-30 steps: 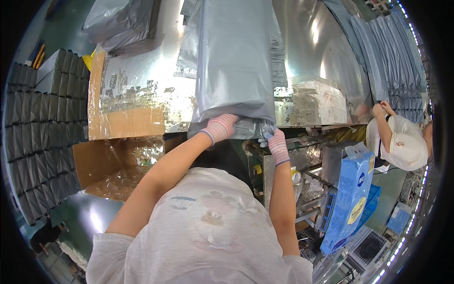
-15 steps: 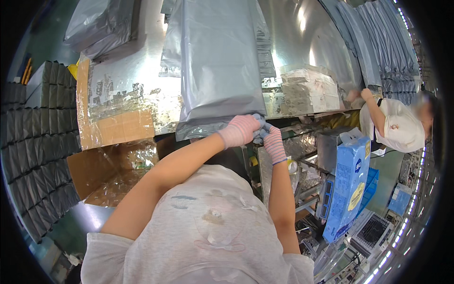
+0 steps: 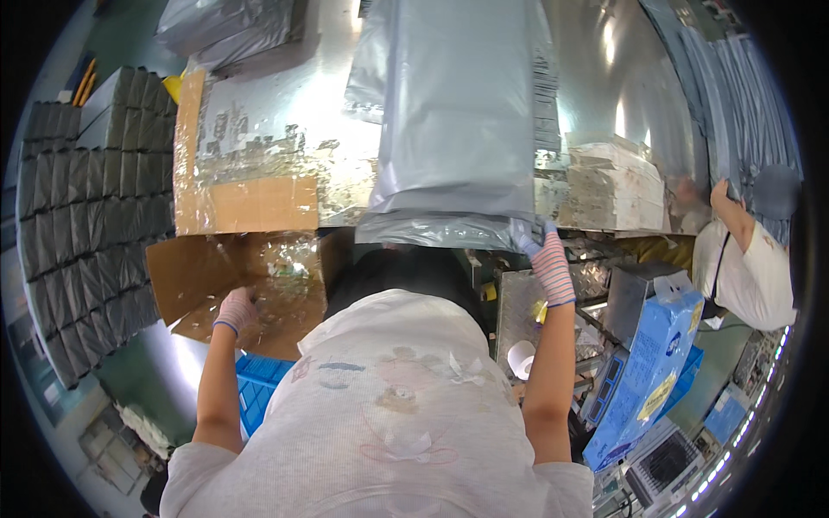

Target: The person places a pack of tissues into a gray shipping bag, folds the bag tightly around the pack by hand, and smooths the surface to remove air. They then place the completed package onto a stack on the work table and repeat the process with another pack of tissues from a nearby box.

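Observation:
A long grey plastic mailing bag [image 3: 458, 129] lies on a stack of similar bags, its near end hanging over the table edge. At that end's right corner is my right hand [image 3: 547, 255], in a pink-striped glove with blue-grey fingertips, closed on the plastic. My left hand [image 3: 237, 309], gloved alike, reaches over the front of an open cardboard box [image 3: 186, 281] below the table. Scraps of clear plastic [image 3: 285, 259] lie inside the box. The left fingers are mostly hidden behind the back of the hand, so what they hold cannot be seen.
The metal table [image 3: 337, 173] has brown cardboard [image 3: 263, 205] taped along its edge. Folded grey bags [image 3: 95, 216] are stacked at left. A grey bundle [image 3: 229, 30] sits far left. On the right are a taped block [image 3: 617, 186], a blue package [image 3: 652, 371] and a co-worker [image 3: 747, 268].
My hands, together at the bag's near right corner before, have come apart. The left moved left and down to the cardboard box; the right stays at the corner. The whole view has shifted.

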A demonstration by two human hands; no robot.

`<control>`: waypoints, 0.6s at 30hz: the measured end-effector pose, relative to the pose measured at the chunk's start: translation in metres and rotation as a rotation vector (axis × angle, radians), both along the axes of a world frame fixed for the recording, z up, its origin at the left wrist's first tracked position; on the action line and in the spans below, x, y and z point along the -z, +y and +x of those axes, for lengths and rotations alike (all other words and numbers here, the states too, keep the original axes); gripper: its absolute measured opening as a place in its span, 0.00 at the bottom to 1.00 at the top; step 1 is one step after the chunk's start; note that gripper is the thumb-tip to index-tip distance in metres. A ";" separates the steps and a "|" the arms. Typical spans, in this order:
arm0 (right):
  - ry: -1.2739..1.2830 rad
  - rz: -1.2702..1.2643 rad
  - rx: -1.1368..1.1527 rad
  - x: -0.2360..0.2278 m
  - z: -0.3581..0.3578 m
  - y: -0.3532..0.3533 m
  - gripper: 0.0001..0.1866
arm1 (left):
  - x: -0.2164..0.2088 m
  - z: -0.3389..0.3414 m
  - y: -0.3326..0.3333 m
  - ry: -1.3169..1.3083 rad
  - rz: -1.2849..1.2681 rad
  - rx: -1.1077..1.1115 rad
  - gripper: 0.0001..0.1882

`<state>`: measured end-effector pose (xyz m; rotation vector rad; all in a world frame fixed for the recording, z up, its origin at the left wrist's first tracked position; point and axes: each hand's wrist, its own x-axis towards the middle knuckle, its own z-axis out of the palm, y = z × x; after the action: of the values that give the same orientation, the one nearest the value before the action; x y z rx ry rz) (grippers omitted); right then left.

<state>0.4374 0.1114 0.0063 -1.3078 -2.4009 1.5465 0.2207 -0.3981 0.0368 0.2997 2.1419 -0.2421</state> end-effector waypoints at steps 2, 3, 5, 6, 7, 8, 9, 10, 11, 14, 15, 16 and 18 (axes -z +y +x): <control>-0.258 0.163 -0.104 -0.014 -0.018 0.002 0.20 | 0.002 0.011 -0.025 0.079 -0.194 0.127 0.16; -0.215 0.083 -0.083 0.036 0.001 0.017 0.18 | -0.001 0.007 -0.019 0.101 0.004 0.001 0.17; -0.132 -0.077 -0.026 0.135 0.041 0.046 0.16 | -0.007 -0.009 0.024 0.142 0.409 -0.251 0.18; -0.076 -0.066 -0.038 0.091 0.013 0.030 0.13 | -0.023 -0.009 0.059 0.167 0.454 -0.266 0.19; -0.022 -0.046 -0.034 0.030 -0.016 0.011 0.10 | -0.036 -0.015 0.097 0.185 0.510 -0.261 0.20; 0.023 -0.101 0.020 0.035 -0.012 0.013 0.10 | -0.015 -0.021 0.115 0.363 0.711 -0.087 0.20; 0.064 -0.153 0.078 0.049 -0.005 0.015 0.09 | -0.032 -0.028 0.165 0.335 0.651 -0.132 0.20; 0.103 -0.203 0.134 0.061 0.002 0.018 0.09 | -0.041 -0.033 0.203 0.425 0.733 -0.009 0.21; 0.139 -0.250 0.193 0.072 0.011 0.022 0.09 | -0.046 -0.036 0.241 0.448 0.796 0.041 0.21; 0.181 -0.352 0.313 0.078 0.025 0.026 0.12 | -0.065 -0.033 0.332 0.558 1.005 0.368 0.29; 0.186 -0.389 0.320 0.069 0.018 0.018 0.12 | -0.061 -0.030 0.348 0.585 1.019 0.461 0.31; 0.191 -0.425 0.326 0.059 0.012 0.010 0.12 | -0.053 -0.027 0.362 0.612 1.032 0.554 0.33; 0.140 -0.570 0.375 0.028 0.001 -0.004 0.13 | -0.037 -0.028 0.376 0.574 0.977 0.704 0.37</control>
<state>0.4384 0.1077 -0.0219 -1.5395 -1.5581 2.1765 0.1925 -0.0223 0.0739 1.7239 2.4840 0.4080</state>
